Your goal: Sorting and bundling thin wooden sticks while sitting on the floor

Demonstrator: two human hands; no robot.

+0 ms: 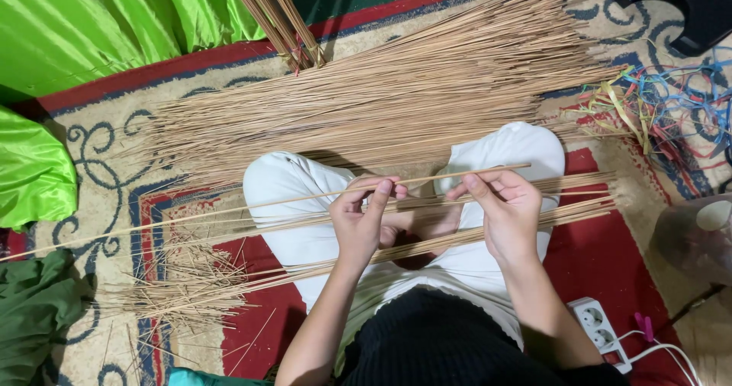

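No containers in view; the loose pile of palm-leaf sticks (381, 96) is spread on the patterned rug (610, 256). One long thin tan stick (252, 207) runs straight across the lap, thin end far out left. Left hand (362, 222) and right hand (507, 210) both pinch it, fingertips narrowed onto it. More sticks lie across the white-trousered knees (297, 195).

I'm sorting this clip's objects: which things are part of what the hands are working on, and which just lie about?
In use:
left hand and right hand, pinching one thin stick
sticks across the lap
big stick pile

Lying about:
green cloth
coloured strips
power strip
tied stick bundle
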